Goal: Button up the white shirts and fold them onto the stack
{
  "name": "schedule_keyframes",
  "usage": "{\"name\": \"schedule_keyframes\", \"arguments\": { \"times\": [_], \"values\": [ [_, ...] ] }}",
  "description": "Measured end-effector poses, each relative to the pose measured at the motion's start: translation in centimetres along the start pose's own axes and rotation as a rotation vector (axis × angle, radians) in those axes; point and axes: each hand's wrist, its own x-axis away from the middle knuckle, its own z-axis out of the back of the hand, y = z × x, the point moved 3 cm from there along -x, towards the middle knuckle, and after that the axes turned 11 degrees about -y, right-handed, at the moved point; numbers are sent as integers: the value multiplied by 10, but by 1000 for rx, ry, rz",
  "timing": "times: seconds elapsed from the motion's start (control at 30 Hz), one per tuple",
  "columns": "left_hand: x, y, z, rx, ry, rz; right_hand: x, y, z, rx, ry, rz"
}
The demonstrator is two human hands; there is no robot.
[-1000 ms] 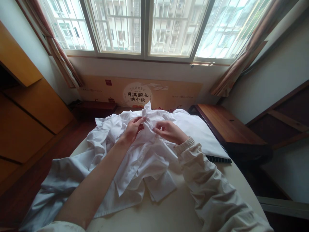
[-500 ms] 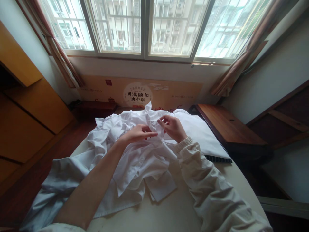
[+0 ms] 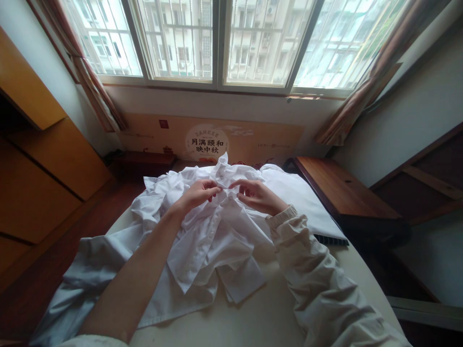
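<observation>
A crumpled white shirt [image 3: 224,231] with a buttoned front strip lies on the pale table [image 3: 253,318], its collar pointing to the far side. My left hand [image 3: 202,192] pinches the shirt's front edge just below the collar. Close beside it on the right, my right hand [image 3: 255,193] has its thumb and index finger on the same front strip, with a bit of cloth between them. The fingertips of both hands are a short gap apart. More white cloth [image 3: 159,197] is bunched to the left and hangs over the table's left edge.
Folded white cloth [image 3: 300,197] lies at the right, over a dark striped edge [image 3: 331,240]. Beyond are a wooden desk [image 3: 347,188], a printed board [image 3: 162,140] under the window, and orange cabinets [image 3: 39,178] at the left.
My left hand has drawn back to the left and closed its fingers on the cloth. My right hand has shifted slightly right and lower. The buttoned strip now lies straighter.
</observation>
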Motion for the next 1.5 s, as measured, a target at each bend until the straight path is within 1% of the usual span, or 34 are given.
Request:
{"name": "schedule_keyframes", "arguments": {
  "times": [0.1,0.17,0.23,0.3,0.37,0.47,0.57,0.67,0.73,0.8,0.93,1.0,1.03,1.1,1.2,1.33,1.5],
  "values": [
    [2,3,2,-19,-15,-28,-1,6,-6,-37,-53,-4],
    [2,2,2,-37,0,-18,-2,9,-9,-80,-98,-13],
    [2,1,3,-69,6,8,-3,11,-10,-114,-113,-25],
    [4,2,2,-74,-26,42,-3,11,-10,-105,-91,-30],
    [6,7,-1,-34,-93,68,-4,9,-9,-63,-58,-20],
    [9,17,-7,-19,-181,64,-5,6,-9,-5,1,0],
    [10,22,-12,-57,-204,33,-4,3,-9,-2,44,-8],
    [8,21,-15,-3,-220,1,-3,3,-9,-50,40,-29],
    [7,19,-15,59,-210,-12,-3,2,-8,-40,50,-37],
    [7,17,-14,119,-174,-2,-3,2,-6,13,88,-48],
    [9,16,-11,186,-92,39,-3,-4,-4,150,207,-87],
    [9,17,-10,192,-67,37,-2,-11,-4,196,267,-78],
    [8,17,-10,192,-61,29,-2,-15,-5,211,276,-66],
    [8,19,-10,186,-60,14,-3,-21,-9,231,240,-55],
    [7,21,-10,172,-53,4,-3,-25,-15,275,181,-101],
    [8,22,-10,159,-51,4,-3,-26,-18,339,194,-170],
    [7,19,-12,102,-64,-20,-1,-26,-15,398,186,-226]
  ]
}}
